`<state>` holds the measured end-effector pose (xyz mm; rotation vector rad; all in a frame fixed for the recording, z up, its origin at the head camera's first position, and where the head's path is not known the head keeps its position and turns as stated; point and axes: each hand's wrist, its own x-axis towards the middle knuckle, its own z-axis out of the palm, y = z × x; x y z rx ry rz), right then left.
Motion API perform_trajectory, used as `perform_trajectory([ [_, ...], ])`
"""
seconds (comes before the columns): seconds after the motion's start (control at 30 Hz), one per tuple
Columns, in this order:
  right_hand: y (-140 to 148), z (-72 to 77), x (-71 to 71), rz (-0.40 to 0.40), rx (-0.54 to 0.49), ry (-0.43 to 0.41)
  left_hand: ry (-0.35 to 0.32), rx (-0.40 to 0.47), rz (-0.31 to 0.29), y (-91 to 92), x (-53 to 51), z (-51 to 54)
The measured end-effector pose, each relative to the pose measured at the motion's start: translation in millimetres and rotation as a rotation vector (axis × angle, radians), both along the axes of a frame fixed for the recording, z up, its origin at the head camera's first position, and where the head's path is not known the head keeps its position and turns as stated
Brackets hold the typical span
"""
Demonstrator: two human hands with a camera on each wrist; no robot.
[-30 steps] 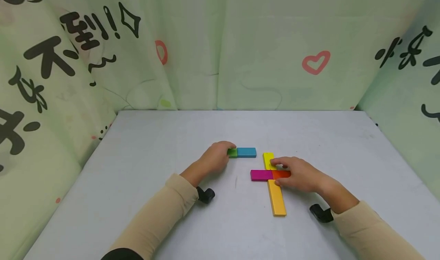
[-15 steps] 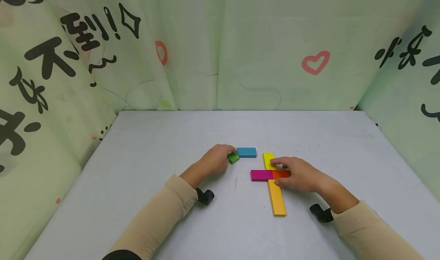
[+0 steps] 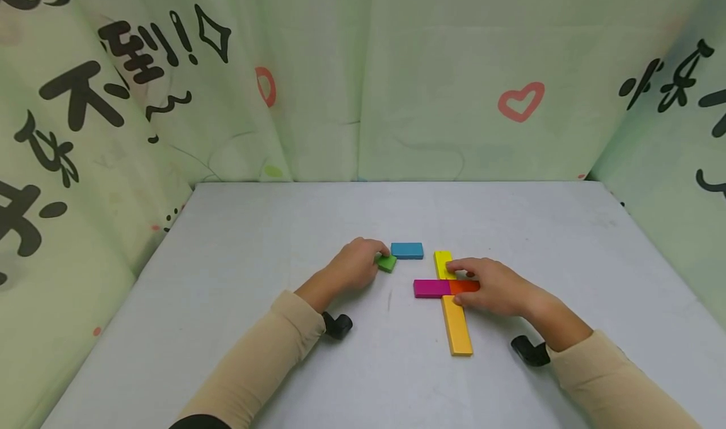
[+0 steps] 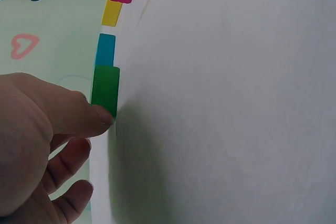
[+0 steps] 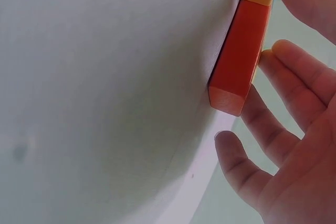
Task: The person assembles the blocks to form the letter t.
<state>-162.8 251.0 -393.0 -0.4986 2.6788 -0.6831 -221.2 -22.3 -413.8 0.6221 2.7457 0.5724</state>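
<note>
My left hand [image 3: 356, 265] pinches a small green block [image 3: 388, 264] between thumb and fingers, as the left wrist view also shows. The green block lies turned at an angle by the near left corner of a blue block [image 3: 407, 251]. My right hand [image 3: 496, 285] rests at a cross of flat blocks. Its forefinger touches the yellow block [image 3: 442, 264] and its thumb touches the amber block [image 3: 457, 328]. Between them lies a red-orange block [image 3: 462, 287], end to end with a magenta block [image 3: 430, 288]. In the right wrist view, the other fingers are spread beside the red-orange block.
All the blocks lie on a white table [image 3: 306, 215]. A pale green curtain [image 3: 431, 51] with printed characters and hearts hangs behind and at both sides. Black wrist devices [image 3: 530, 351] sit beneath both sleeves.
The green block lay in line against the blue one; my left hand has pulled it slightly toward me and turned it. My right hand and the cross of blocks stay put.
</note>
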Motion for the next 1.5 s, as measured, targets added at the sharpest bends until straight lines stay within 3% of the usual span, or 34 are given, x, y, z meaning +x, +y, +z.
perform_trajectory([
  [0.33,1,-0.3,0.3,-0.003,0.002,0.007,0.039,-0.004,-0.033,-2.0,2.5,1.5],
  [0.67,1,0.3,0.1,0.000,0.007,0.010,0.081,-0.039,-0.123,-4.5,6.8,2.4],
  [1.0,-1,0.7,0.7,0.005,0.009,0.012,0.058,-0.042,-0.214,-4.2,7.9,2.5],
  [1.5,-1,0.9,0.6,-0.002,0.005,0.003,0.010,-0.040,-0.243,-3.2,18.9,5.8],
])
